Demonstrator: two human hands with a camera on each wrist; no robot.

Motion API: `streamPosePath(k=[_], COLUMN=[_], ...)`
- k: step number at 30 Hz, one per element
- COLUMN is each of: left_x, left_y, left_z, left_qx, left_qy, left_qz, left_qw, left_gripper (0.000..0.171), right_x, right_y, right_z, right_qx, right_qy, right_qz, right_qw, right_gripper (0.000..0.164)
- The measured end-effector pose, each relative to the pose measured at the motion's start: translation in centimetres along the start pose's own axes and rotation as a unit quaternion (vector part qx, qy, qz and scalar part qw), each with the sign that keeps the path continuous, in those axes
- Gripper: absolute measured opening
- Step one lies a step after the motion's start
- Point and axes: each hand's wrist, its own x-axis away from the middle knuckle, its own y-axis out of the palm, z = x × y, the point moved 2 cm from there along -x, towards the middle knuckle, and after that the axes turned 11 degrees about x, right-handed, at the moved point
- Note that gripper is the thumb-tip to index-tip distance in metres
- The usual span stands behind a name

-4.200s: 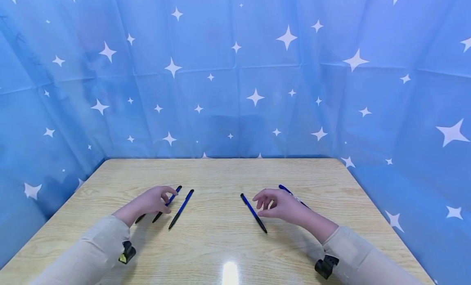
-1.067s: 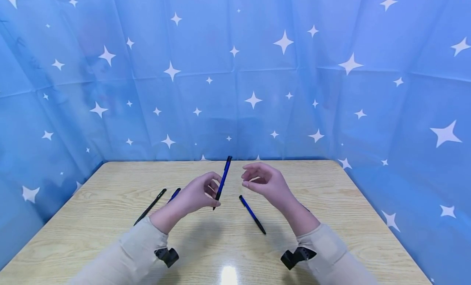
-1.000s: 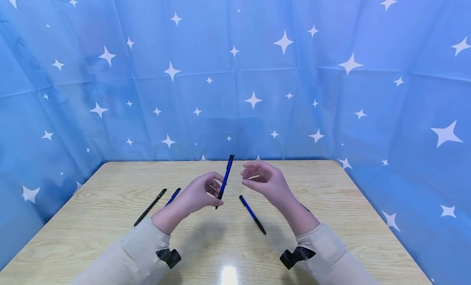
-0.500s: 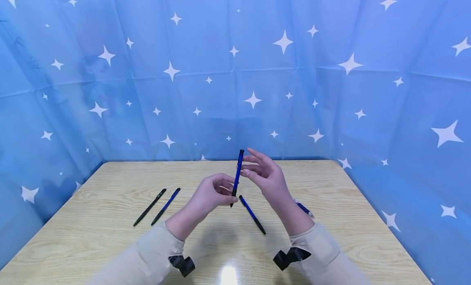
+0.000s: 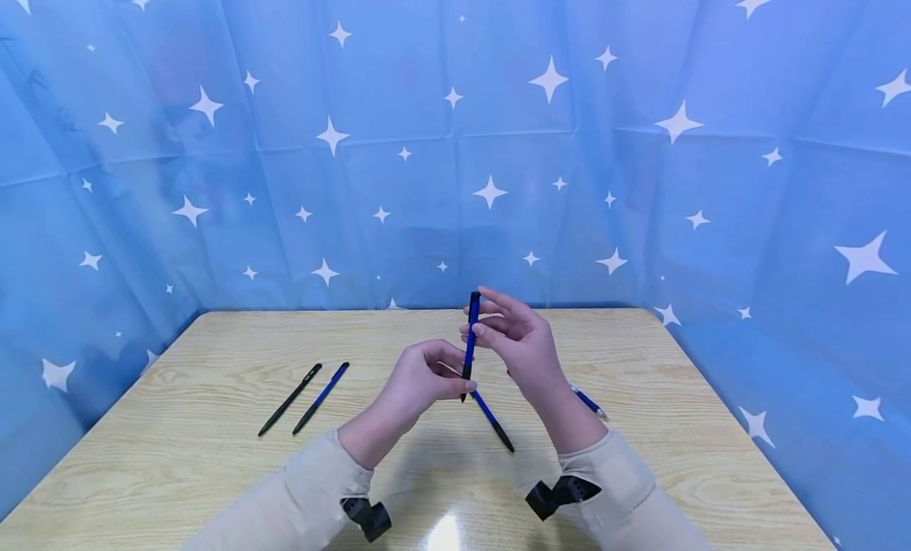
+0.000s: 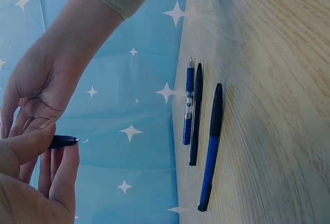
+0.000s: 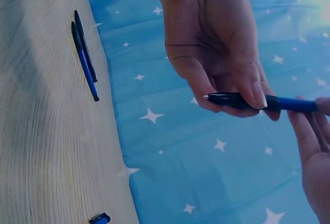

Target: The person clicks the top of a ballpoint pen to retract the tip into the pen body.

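A blue pen (image 5: 470, 350) with a black grip stands nearly upright above the table, point down. My left hand (image 5: 420, 375) pinches its grip between thumb and fingers. Higher up the barrel, my right hand (image 5: 525, 347) holds it with thumb and fingertips. In the right wrist view the pen's metal point sticks out past the left thumb. Below the hands lies another blue-and-black pen (image 5: 493, 421), its upper end hidden. A clear-and-blue pen (image 6: 188, 102) and a black pen (image 6: 196, 114) lie to the right, mostly behind the right hand in the head view.
On the left of the wooden table (image 5: 398, 488) lie a black pen (image 5: 289, 399) and a blue pen (image 5: 321, 398), side by side and slanted. A blue curtain (image 5: 427, 140) with white stars surrounds the table's back and sides.
The pen was lifted off the table's left part, and my left hand has carried it right. My right hand has moved over to it and now grips its upper part.
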Motion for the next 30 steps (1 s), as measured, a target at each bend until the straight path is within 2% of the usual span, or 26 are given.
streamPosePath(k=[9,24,30], left_x=[0.4,0.9,0.8], left_y=[0.3,0.5,0.3], left_z=[0.6,1.3,1.5], left_qx=[-0.02,-0.033,-0.042], left_qy=[0.019,0.018,0.022], left_qz=[0.017,0.029,0.019], left_qw=[0.9995,0.9989,0.9987], left_gripper=[0.024,0.023,0.024], right_x=[0.0,0.1,0.1], right_y=[0.0,0.1,0.1], right_z=[0.0,0.0,-0.3], right_qx=[0.004,-0.003,0.001], right_qy=[-0.019,-0.032,-0.046], right_qz=[0.0,-0.003,0.001], right_qw=[1.0,0.999,0.999], right_gripper=[0.043,0.04,0.044])
